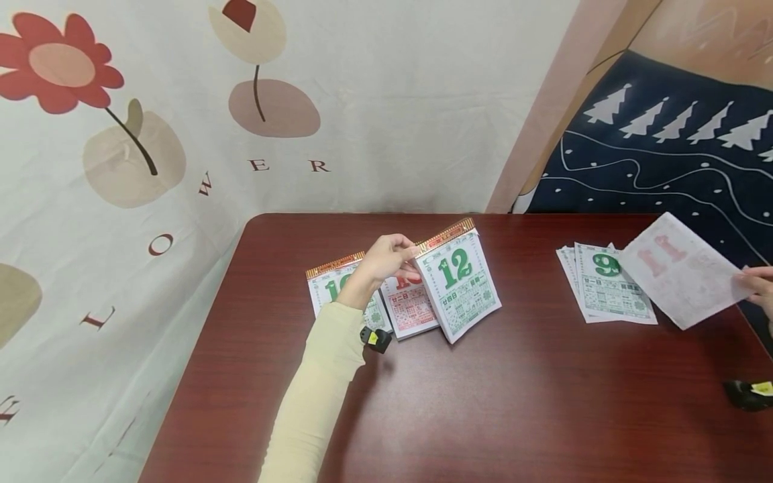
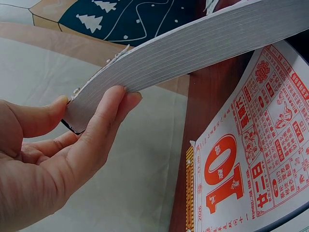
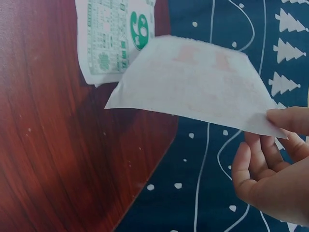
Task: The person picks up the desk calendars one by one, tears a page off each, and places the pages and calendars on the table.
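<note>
My left hand (image 1: 389, 258) grips the top left corner of a tear-off calendar (image 1: 461, 285) with a green 12, which is tilted. In the left wrist view the thick page edge of this calendar (image 2: 164, 55) lies between thumb and fingers. Beneath and to its left is a calendar with a red 10 (image 2: 227, 174), partly covered. Another calendar with green print (image 1: 326, 285) lies further left, half hidden by the hand and sleeve. At the right, my right hand (image 3: 275, 169) pinches one corner of a loose calendar page (image 3: 188, 87), its red 11 showing through from behind.
A few loose pages, the top one with a green 9 (image 1: 616, 285), lie on the dark red table (image 1: 513, 402) beside the raised page. A flower-printed cloth (image 1: 392, 100) hangs behind the table, and a dark blue cloth with white trees (image 1: 658, 161) at the right.
</note>
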`<state>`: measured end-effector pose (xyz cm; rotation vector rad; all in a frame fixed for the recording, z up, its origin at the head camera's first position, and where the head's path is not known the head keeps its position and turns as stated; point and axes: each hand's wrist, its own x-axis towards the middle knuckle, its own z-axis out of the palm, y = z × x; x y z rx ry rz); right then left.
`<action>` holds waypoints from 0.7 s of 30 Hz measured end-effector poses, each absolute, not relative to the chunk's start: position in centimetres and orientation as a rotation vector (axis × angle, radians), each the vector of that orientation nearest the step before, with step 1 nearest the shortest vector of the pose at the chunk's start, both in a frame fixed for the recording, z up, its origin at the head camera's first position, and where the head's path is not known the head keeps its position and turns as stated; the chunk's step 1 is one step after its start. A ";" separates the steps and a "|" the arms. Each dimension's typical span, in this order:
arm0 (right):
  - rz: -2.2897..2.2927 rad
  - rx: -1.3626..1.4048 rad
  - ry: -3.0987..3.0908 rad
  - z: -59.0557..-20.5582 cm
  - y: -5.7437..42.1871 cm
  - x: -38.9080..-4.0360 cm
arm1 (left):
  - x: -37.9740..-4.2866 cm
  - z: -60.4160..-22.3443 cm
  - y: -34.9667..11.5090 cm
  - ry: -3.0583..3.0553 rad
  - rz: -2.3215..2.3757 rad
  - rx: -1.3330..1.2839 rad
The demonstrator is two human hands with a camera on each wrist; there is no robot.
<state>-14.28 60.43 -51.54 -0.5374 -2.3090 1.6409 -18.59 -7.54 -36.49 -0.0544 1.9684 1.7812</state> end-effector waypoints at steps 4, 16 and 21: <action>1.600 -0.570 -2.194 -51.7 58.4 -14.2 | -18.6 -36.4 -7.6 1.973 1.772 -0.048; 1.407 -0.716 -2.545 -42.6 43.9 -10.2 | -18.6 -36.5 -7.6 1.976 1.771 -0.045; 1.356 -0.641 -2.667 -42.1 41.3 -9.7 | -18.5 -36.3 -7.6 1.970 1.772 -0.043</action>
